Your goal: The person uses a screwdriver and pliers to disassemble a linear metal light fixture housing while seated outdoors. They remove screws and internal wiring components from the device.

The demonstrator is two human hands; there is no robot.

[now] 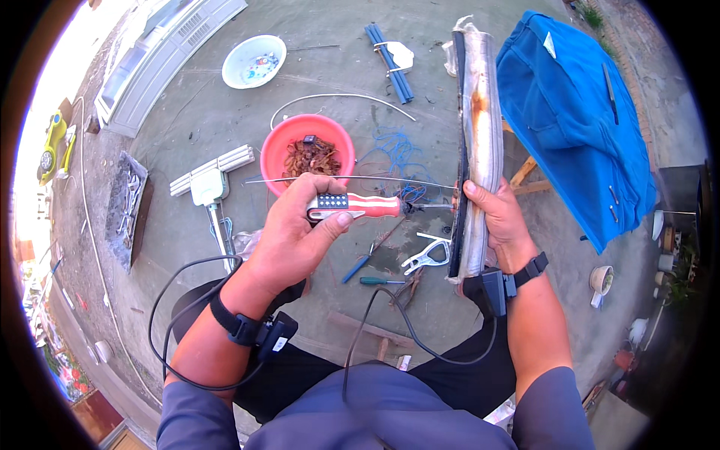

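Observation:
My left hand (pixel 304 229) is closed around a plier-like hand tool with a red, white and dark star-patterned handle (pixel 367 205). Its narrow dark metal end reaches the edge of a long silvery-wrapped bar (pixel 478 142). The bar stands lengthwise away from me, with a rusty brown stain, a dark left side and ragged wrapping at its far end. My right hand (pixel 499 217) grips it near its lower part, thumb on top. A thin stiff wire (pixel 375 178) runs left from the bar, past my left hand and over a pink basin (pixel 271 154).
Brown scraps lie in the basin. Around it are a white bowl (pixel 234 64), blue tubes (pixel 390 64), tangled blue string (pixel 397 154), a spring clamp (pixel 429 253), a green-handled screwdriver (pixel 381 281), a metal tray (pixel 124 240) and a blue cloth cover (pixel 570 112). Cables hang from my wrist straps.

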